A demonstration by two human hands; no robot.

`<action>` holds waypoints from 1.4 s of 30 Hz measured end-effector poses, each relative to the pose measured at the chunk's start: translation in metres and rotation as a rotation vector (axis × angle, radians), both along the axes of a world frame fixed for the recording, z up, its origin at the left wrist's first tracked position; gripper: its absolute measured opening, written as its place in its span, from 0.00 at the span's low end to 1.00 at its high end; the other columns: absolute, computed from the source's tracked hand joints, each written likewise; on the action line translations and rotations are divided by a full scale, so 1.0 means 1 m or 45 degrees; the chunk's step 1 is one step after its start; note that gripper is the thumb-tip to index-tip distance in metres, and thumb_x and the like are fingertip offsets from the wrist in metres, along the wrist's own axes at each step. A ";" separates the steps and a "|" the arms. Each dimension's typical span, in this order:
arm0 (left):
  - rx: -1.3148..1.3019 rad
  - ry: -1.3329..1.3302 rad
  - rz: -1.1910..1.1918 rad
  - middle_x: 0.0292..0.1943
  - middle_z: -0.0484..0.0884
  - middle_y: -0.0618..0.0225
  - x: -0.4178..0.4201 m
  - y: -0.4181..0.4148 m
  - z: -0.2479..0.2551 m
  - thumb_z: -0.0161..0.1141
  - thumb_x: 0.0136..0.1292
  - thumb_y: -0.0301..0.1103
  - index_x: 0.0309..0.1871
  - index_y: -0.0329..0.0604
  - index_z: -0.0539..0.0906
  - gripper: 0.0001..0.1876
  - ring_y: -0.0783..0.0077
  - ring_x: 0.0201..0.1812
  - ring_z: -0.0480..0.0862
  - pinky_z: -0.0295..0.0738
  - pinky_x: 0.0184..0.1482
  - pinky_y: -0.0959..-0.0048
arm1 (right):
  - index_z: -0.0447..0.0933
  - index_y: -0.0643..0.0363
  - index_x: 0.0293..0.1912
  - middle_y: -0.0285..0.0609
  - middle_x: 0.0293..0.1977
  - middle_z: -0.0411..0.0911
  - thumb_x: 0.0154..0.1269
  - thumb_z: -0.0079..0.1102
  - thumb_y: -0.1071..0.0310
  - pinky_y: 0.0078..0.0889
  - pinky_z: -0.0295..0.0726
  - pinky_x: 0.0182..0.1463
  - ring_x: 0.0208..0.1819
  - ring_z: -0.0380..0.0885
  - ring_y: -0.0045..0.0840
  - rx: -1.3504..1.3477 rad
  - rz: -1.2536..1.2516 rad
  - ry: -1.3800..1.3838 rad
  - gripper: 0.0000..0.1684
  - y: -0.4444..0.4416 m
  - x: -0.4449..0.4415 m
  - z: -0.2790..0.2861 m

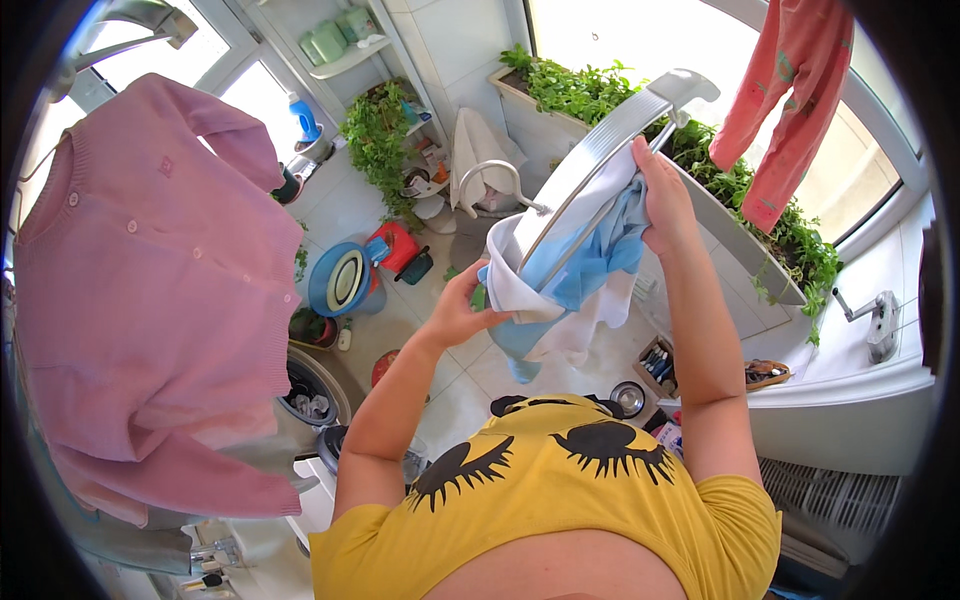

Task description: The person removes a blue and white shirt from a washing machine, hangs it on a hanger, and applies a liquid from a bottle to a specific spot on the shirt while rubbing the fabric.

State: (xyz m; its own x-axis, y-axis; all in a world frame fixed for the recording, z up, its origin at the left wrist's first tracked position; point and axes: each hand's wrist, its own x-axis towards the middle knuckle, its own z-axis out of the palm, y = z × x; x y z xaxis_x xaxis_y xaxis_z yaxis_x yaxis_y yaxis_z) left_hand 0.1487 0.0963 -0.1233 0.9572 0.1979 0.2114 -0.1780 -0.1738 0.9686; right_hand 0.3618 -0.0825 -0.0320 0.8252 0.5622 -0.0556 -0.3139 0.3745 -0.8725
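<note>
A broad silver-grey clothes hanger [600,154] with a curved hook is held up in front of me at a slant. Over its lower end and bar hangs a light blue and white garment [581,281], bunched in folds. My left hand [463,306] grips the white edge of the cloth around the hanger's lower end. On the other side, my right hand [669,201] pinches the garment near the hanger's upper end, thumb up beside the bar. The fingers of my right hand are partly hidden behind the cloth.
A pink cardigan [172,285] hangs close on the left, and red trousers [795,112] hang at upper right. A long planter [742,244] runs below the window. On the floor stand a blue basin [319,279] and an open tub with laundry [311,397]. A crank handle [879,315] juts from the right wall.
</note>
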 end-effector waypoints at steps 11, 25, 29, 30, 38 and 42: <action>0.030 0.197 0.203 0.35 0.76 0.75 0.011 0.015 -0.024 0.65 0.56 0.32 0.43 0.38 0.81 0.12 0.85 0.34 0.71 0.68 0.37 0.81 | 0.74 0.60 0.40 0.33 0.33 0.74 0.68 0.50 0.53 0.21 0.72 0.38 0.34 0.71 0.15 -0.006 -0.350 -0.133 0.18 -0.025 0.001 0.034; 0.768 -0.190 0.213 0.42 0.76 0.64 0.019 -0.005 0.017 0.70 0.43 0.35 0.50 0.38 0.77 0.28 0.66 0.41 0.76 0.71 0.46 0.72 | 0.73 0.59 0.43 0.36 0.36 0.75 0.68 0.48 0.55 0.26 0.75 0.40 0.35 0.74 0.21 -0.019 -0.371 -0.053 0.17 -0.016 -0.003 -0.014; 0.506 -0.137 0.194 0.47 0.75 0.62 0.024 -0.011 0.015 0.68 0.45 0.34 0.60 0.39 0.68 0.36 0.68 0.48 0.75 0.69 0.52 0.71 | 0.74 0.58 0.40 0.34 0.31 0.73 0.67 0.50 0.52 0.24 0.73 0.37 0.32 0.72 0.18 -0.146 -0.266 -0.062 0.18 -0.003 -0.017 -0.028; 0.335 -0.108 0.163 0.50 0.75 0.64 0.026 -0.011 0.013 0.68 0.46 0.34 0.63 0.41 0.63 0.39 0.70 0.50 0.74 0.68 0.54 0.72 | 0.75 0.58 0.33 0.31 0.26 0.72 0.67 0.51 0.52 0.21 0.68 0.31 0.27 0.67 0.14 -0.089 -0.296 -0.069 0.18 0.002 -0.026 -0.025; -0.099 -0.007 0.127 0.31 0.77 0.77 0.057 -0.004 0.039 0.67 0.53 0.33 0.41 0.38 0.75 0.15 0.87 0.32 0.73 0.68 0.37 0.85 | 0.75 0.58 0.35 0.32 0.26 0.73 0.66 0.53 0.54 0.20 0.69 0.29 0.27 0.69 0.14 -0.042 -0.051 -0.076 0.16 0.019 -0.040 -0.037; 0.068 -0.124 0.084 0.25 0.75 0.78 0.059 0.002 0.049 0.70 0.49 0.30 0.34 0.40 0.76 0.13 0.88 0.27 0.70 0.64 0.30 0.86 | 0.75 0.60 0.40 0.36 0.32 0.77 0.61 0.60 0.60 0.22 0.76 0.35 0.32 0.75 0.17 0.024 0.201 -0.008 0.14 0.005 -0.045 -0.015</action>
